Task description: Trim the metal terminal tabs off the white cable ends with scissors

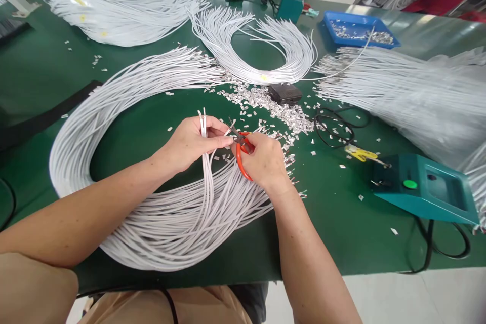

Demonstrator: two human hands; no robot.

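My left hand (193, 143) is closed around a few white cables (207, 182), whose ends stick up above the fingers. One cable end is pinched between the thumb and forefinger. My right hand (266, 159) grips red-handled scissors (241, 162), their blades at that cable end beside my left fingertips. Whether the blades touch the cable I cannot tell. Beneath both hands lies a large curved bundle of white cables (163, 248), looping round to the left and back. Small silvery-white scraps (281, 111) are scattered on the green table (334, 228) beyond the hands.
A teal machine (425, 187) with a green button stands at right, yellow-handled snips (360, 154) beside it. Behind are a black box (284, 93), a blue tray (360, 30) of small pieces, another teal device (290, 6) and more cable bundles (114, 0). Other people stand beyond the table.
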